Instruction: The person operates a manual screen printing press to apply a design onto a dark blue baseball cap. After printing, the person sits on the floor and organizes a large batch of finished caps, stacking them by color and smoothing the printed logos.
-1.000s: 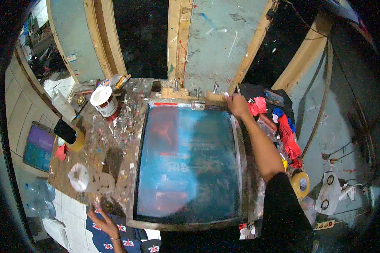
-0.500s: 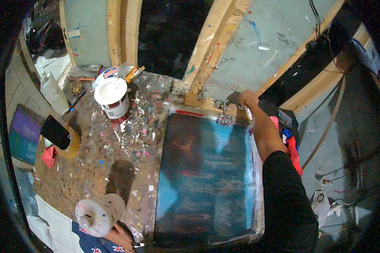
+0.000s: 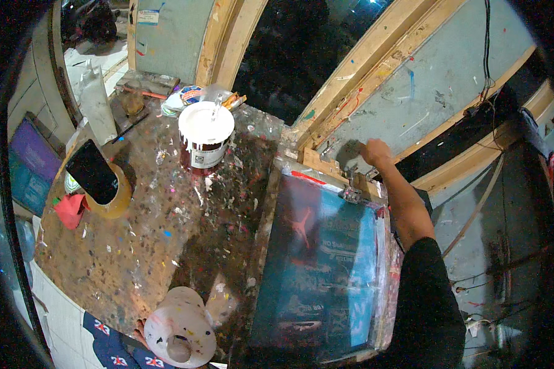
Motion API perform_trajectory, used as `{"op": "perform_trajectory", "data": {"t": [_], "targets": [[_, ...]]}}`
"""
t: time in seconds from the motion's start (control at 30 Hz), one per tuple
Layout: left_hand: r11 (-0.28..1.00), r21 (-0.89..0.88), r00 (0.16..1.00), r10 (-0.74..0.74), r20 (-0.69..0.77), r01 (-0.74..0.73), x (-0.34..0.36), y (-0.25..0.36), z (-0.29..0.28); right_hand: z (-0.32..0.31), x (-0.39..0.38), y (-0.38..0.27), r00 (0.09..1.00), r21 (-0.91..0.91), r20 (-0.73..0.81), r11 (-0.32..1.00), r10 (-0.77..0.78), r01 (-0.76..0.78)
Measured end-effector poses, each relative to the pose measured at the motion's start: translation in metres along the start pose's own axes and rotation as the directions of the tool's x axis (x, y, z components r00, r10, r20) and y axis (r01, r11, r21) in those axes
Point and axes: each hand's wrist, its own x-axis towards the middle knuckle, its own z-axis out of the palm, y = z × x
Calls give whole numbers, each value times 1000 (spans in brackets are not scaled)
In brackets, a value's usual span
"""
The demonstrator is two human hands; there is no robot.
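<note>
In my left hand (image 3: 140, 334), mostly hidden at the lower edge, is a whitish, paint-specked plastic bottle (image 3: 180, 332) with a round knob on its end. My right arm, in a black sleeve, stretches over the right side of a screen-printing frame (image 3: 317, 264). Its dark blue mesh carries a pale printed design. Beyond the frame's far edge, my right hand (image 3: 377, 152) is closed near the wall panel. What it holds, if anything, is hidden. Just below that hand, a metal hinge clamp (image 3: 351, 194) grips the frame's far edge.
On the paint-spattered table (image 3: 148, 246) stand a white-topped paint tub (image 3: 204, 138) and a phone (image 3: 93, 172) leaning on a yellow tape roll (image 3: 114, 197). A red crumpled scrap (image 3: 71, 211) lies beside them. Wooden-framed panels (image 3: 406, 92) rise behind; cables (image 3: 487, 55) hang at right.
The view has turned, so the table and frame sit further right in it. My left hand has shifted with the bottle; my right hand stays beyond the frame's far edge.
</note>
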Motion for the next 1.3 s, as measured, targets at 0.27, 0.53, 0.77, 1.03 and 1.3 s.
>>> {"op": "perform_trajectory", "data": {"t": [0.27,0.53,0.77,1.03,1.3], "targets": [[986,-164,998,-4,-62,-6,-1,-34,21,-22,-9,-123,964,342,-180,907,-194,246],[997,65,987,42,-156,-32,-3,-7,7,-7,3,-129,981,60,-3,980,-192,192],[999,-9,994,49,-99,-50,10,27,-16,-40,-29,-149,993,218,-23,970,119,-111],[998,-55,996,21,-87,-26,6,29,-23,-31,-23,-166,990,356,-67,930,121,-89],[993,-80,988,80,-131,-91,5,35,-27,29,37,-121,991,578,-90,816,95,-26]]}}
